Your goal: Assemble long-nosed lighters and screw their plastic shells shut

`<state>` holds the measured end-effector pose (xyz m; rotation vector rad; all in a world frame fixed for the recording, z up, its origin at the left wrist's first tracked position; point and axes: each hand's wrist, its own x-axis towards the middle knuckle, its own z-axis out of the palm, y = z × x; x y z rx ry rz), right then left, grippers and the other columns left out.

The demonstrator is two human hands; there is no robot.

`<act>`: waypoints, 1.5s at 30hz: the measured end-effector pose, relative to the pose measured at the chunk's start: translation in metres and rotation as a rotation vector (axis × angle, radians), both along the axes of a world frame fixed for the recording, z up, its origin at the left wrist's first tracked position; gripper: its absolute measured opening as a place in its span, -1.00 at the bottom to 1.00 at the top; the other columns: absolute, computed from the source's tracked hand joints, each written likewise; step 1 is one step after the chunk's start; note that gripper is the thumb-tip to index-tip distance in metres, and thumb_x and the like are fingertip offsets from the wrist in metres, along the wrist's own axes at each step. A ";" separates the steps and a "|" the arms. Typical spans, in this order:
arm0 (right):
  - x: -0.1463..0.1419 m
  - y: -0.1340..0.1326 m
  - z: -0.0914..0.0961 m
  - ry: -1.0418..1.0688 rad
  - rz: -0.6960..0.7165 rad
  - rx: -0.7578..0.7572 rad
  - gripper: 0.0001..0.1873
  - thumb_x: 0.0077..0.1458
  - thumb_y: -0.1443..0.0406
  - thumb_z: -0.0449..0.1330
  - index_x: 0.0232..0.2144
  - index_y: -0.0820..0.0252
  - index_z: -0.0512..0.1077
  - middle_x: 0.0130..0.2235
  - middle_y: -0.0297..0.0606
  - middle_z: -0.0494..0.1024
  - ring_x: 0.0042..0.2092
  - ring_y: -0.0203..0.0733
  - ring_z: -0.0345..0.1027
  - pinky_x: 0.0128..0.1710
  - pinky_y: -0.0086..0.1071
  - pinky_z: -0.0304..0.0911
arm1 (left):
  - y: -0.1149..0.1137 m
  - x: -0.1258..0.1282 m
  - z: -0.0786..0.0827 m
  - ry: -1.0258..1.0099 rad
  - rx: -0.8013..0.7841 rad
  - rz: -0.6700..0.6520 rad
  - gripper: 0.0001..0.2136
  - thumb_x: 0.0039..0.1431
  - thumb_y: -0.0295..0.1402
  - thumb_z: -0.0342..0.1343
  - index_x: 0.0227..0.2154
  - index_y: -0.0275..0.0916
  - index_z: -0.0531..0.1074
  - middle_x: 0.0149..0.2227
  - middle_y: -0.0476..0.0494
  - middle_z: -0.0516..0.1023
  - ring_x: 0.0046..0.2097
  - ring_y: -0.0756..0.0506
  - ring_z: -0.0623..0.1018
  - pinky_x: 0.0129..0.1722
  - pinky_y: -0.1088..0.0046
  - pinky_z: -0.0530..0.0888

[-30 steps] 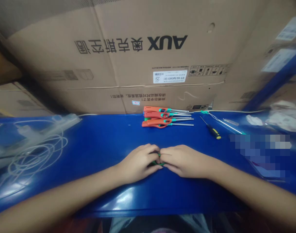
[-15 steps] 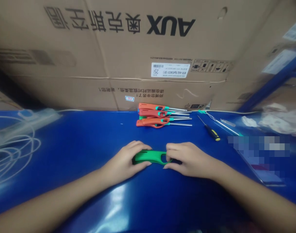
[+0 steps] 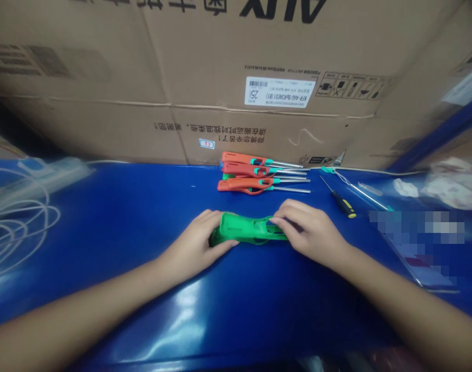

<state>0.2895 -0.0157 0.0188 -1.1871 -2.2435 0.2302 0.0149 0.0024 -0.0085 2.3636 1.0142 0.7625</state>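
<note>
A green plastic lighter shell (image 3: 248,230) lies lengthwise on the blue table (image 3: 143,217), tipped so its hollow inside shows. My left hand (image 3: 197,247) grips its left end with the fingers curled round it. My right hand (image 3: 310,232) pinches the right end, fingers bent over the top edge. Both hands rest on the table.
Three orange stick lighters (image 3: 255,178) with metal nozzles lie stacked behind the hands. A yellow-black screwdriver (image 3: 342,203) and thin metal rods (image 3: 365,194) lie to the right. Coiled white cable (image 3: 19,222) is at left. A large cardboard box (image 3: 228,77) walls the back.
The hands moved apart and away from me, baring the green shell. They turned it from lying flat to tipped up with its open side showing. The camera came closer.
</note>
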 end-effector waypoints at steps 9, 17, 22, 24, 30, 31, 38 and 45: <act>0.001 -0.002 0.007 -0.401 0.294 -0.173 -0.69 0.39 0.18 0.04 -0.40 0.16 0.38 -0.37 -0.35 0.42 -0.40 -0.31 0.24 -0.40 -0.38 0.06 | 0.005 0.000 -0.004 -0.051 -0.008 0.011 -0.71 0.21 -0.22 0.27 -0.02 -0.08 0.49 -0.08 -0.09 0.62 -0.05 -0.19 0.53 -0.03 0.22 0.47; 0.000 -0.001 0.001 -0.436 0.303 -0.133 -0.68 0.38 0.12 0.05 -0.37 0.15 0.36 -0.32 -0.36 0.37 -0.41 -0.32 0.20 -0.42 -0.38 0.05 | -0.006 0.000 0.010 -0.029 0.107 -0.065 -0.80 0.37 -0.30 0.08 -0.01 -0.12 0.47 -0.02 -0.14 0.56 0.03 -0.16 0.48 0.05 0.22 0.40; 0.001 -0.002 0.003 -0.399 0.270 -0.106 -0.75 0.35 0.14 0.10 -0.02 0.11 0.38 -0.05 -0.23 0.43 -0.29 -0.27 0.35 -0.33 -0.38 0.20 | -0.014 0.000 0.017 0.112 0.116 -0.234 -0.69 0.31 -0.48 0.02 0.08 -0.16 0.42 0.00 -0.15 0.52 0.00 -0.16 0.47 0.01 0.20 0.33; 0.000 -0.002 0.002 -0.399 0.262 -0.106 -0.74 0.37 0.17 0.08 0.03 0.10 0.37 -0.01 -0.22 0.44 -0.24 -0.25 0.40 -0.29 -0.36 0.24 | -0.014 -0.001 0.016 0.133 0.097 -0.268 -0.61 0.25 -0.55 -0.02 0.11 -0.17 0.39 0.01 -0.15 0.51 0.02 -0.15 0.46 0.02 0.21 0.31; 0.000 0.000 -0.002 -0.407 0.243 -0.097 -0.80 0.39 0.18 0.05 -0.12 0.11 0.42 -0.11 -0.29 0.50 -0.26 -0.26 0.42 -0.30 -0.37 0.23 | -0.010 -0.004 0.011 0.151 0.081 -0.240 -0.55 0.17 -0.62 -0.07 0.08 -0.17 0.39 0.03 -0.15 0.51 0.03 -0.17 0.45 0.02 0.21 0.30; 0.000 0.000 -0.002 -0.405 0.237 -0.089 -0.81 0.39 0.18 0.05 -0.13 0.11 0.42 -0.12 -0.29 0.51 -0.27 -0.26 0.42 -0.30 -0.37 0.22 | -0.009 -0.004 0.011 0.153 0.086 -0.226 -0.56 0.17 -0.63 -0.07 0.07 -0.17 0.40 0.03 -0.14 0.51 0.03 -0.18 0.45 0.02 0.20 0.29; -0.002 -0.001 -0.005 -0.381 0.214 -0.035 -0.84 0.36 0.19 0.10 -0.20 0.11 0.44 -0.19 -0.35 0.54 -0.31 -0.30 0.42 -0.35 -0.39 0.16 | -0.011 -0.001 0.013 0.104 0.096 -0.199 -0.67 0.32 -0.50 -0.03 0.08 -0.16 0.40 0.02 -0.13 0.53 0.05 -0.15 0.47 0.05 0.22 0.31; -0.003 0.000 -0.005 -0.368 0.176 -0.037 -0.84 0.33 0.17 0.14 -0.18 0.10 0.45 -0.17 -0.34 0.54 -0.32 -0.30 0.41 -0.39 -0.40 0.12 | -0.013 0.000 0.014 0.146 0.097 -0.260 -0.59 0.27 -0.26 0.17 0.16 -0.13 0.38 0.10 -0.16 0.49 0.09 -0.18 0.46 0.11 0.20 0.31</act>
